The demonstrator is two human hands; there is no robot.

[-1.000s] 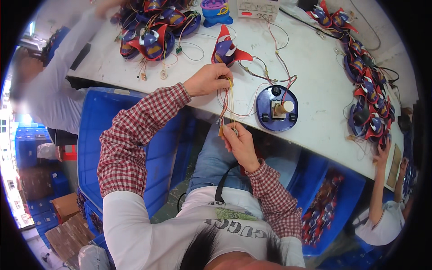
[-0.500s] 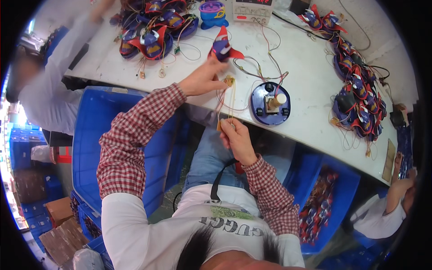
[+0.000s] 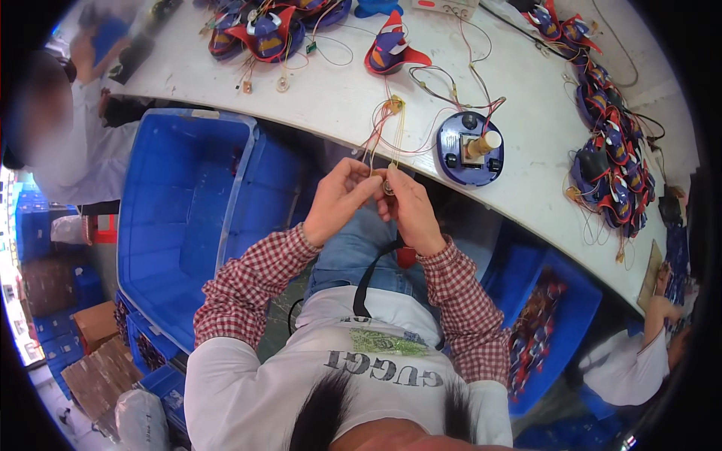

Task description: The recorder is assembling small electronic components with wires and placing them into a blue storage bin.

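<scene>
Just in front of the table edge, my left hand (image 3: 342,199) and my right hand (image 3: 414,209) meet with fingertips pinched together. Between them shows a small round metal part (image 3: 388,187), held in my right fingers. Thin wires run from the fingertips up to a small yellowish circuit board (image 3: 393,105) on the table. What exactly my left fingers pinch is hidden. Beyond the board stands a red and purple toy shell (image 3: 389,51). Right of it lies a dark blue oval base (image 3: 460,171) with black knobs and an upright tan cylinder (image 3: 485,143).
More wired toy shells are heaped at the far left (image 3: 267,34) and along the right (image 3: 613,177) of the white table (image 3: 526,98). A blue bin (image 3: 173,203) stands at my left, another with parts (image 3: 553,353) at my right. A person (image 3: 68,143) sits at left.
My left hand has left the toy shell and come down to meet my right hand at the table edge. The shell stays on the table. The view has shifted slightly.
</scene>
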